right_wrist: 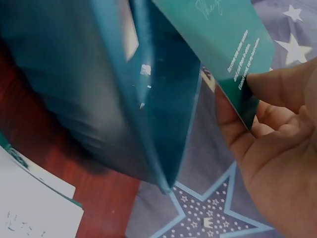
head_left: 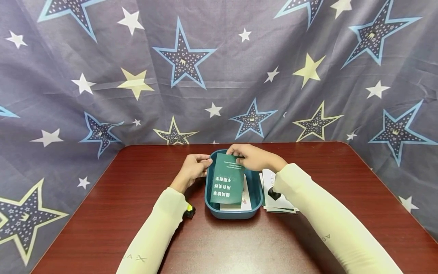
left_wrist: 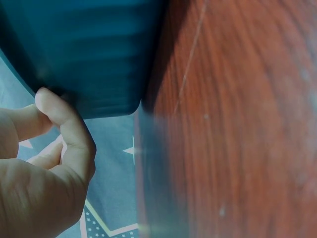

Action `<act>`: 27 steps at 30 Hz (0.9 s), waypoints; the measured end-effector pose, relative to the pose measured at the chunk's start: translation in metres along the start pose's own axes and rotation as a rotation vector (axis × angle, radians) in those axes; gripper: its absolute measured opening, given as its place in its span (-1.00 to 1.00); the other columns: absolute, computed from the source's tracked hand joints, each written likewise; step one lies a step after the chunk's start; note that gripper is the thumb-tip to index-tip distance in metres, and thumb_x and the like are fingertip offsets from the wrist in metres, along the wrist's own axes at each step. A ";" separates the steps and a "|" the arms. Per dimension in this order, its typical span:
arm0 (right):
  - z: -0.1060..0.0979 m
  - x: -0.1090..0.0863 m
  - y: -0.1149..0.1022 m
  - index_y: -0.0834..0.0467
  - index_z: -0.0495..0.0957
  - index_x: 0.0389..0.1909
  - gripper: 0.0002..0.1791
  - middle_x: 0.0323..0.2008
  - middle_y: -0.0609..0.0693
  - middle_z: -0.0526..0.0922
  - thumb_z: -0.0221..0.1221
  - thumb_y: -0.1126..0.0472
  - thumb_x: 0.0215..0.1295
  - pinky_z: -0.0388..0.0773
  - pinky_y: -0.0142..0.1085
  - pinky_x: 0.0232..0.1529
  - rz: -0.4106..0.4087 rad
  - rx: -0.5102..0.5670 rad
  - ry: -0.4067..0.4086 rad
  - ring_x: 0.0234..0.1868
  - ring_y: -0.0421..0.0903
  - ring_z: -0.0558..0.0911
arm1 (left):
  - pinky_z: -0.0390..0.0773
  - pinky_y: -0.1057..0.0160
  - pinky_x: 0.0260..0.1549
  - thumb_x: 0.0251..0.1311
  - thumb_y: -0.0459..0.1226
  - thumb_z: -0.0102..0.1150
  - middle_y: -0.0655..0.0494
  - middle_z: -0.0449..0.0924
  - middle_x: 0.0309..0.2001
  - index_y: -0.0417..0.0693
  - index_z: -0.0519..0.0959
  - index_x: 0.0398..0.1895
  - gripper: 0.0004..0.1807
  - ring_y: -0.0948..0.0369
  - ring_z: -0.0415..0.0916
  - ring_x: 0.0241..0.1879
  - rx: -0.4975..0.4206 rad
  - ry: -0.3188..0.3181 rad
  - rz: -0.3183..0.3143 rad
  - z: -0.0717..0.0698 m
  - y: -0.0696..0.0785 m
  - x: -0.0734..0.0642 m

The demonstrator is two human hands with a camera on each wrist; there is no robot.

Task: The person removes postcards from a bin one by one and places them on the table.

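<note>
A dark teal plastic bin (head_left: 234, 215) stands on the table. My left hand (head_left: 191, 170) pinches its upper left rim; in the left wrist view the fingertips of that hand (left_wrist: 59, 168) meet the edge of the bin's wall (left_wrist: 99, 54). Between the thumb and fingers of my right hand (head_left: 256, 156) is a green card (head_left: 227, 184) with white print, held by its far end. The card slants over the bin's opening. Beneath it, a white card (head_left: 248, 204) shows inside the bin. In the right wrist view the green card (right_wrist: 237, 47) is tilted above the rim.
A stack of white and green cards (head_left: 278, 204) lies right of the bin, partly under the right forearm. The reddish-brown wooden table (head_left: 102, 213) reaches back to a grey curtain (head_left: 219, 91) printed with stars.
</note>
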State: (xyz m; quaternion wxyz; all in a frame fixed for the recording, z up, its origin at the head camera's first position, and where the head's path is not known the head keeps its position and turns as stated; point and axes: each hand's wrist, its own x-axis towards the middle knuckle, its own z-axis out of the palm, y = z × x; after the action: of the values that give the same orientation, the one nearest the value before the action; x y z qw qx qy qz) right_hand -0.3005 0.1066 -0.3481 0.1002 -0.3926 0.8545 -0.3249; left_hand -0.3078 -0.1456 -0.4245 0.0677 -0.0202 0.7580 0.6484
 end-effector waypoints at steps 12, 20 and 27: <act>-0.040 -0.018 0.007 0.29 0.51 0.14 -0.63 -0.13 0.17 0.62 -0.10 0.52 0.43 0.51 -0.09 0.04 0.046 0.143 0.157 -0.09 0.05 0.57 | 0.63 0.35 -0.48 0.42 -0.32 0.24 -0.19 0.62 -0.11 -0.27 0.58 0.21 -0.64 0.25 0.50 -0.46 -0.005 -0.012 0.010 0.000 -0.001 0.000; -0.057 -0.037 0.025 0.27 0.51 0.07 -0.66 -0.16 0.18 0.57 -0.16 0.46 0.45 0.56 -0.15 -0.12 0.182 0.203 0.227 -0.16 0.07 0.55 | 0.63 0.37 -0.50 0.42 -0.33 0.24 -0.16 0.62 -0.17 -0.30 0.59 0.20 -0.64 0.25 0.52 -0.45 -0.015 -0.018 0.010 -0.001 0.000 0.000; -0.056 -0.059 0.051 0.32 0.50 0.01 -0.66 -0.23 0.18 0.53 -0.16 0.48 0.35 0.50 -0.22 -0.26 0.254 0.237 0.315 -0.27 0.04 0.51 | 0.63 0.35 -0.49 0.42 -0.34 0.24 -0.19 0.62 -0.10 -0.29 0.58 0.21 -0.64 0.23 0.52 -0.45 -0.014 -0.017 0.010 -0.001 -0.001 -0.001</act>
State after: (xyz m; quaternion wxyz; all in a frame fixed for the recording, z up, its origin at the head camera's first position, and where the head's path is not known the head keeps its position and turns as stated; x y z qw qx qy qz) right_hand -0.3159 0.2019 -0.3422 0.0513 -0.2118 0.8581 -0.4649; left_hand -0.3070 -0.1465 -0.4248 0.0710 -0.0114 0.7530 0.6541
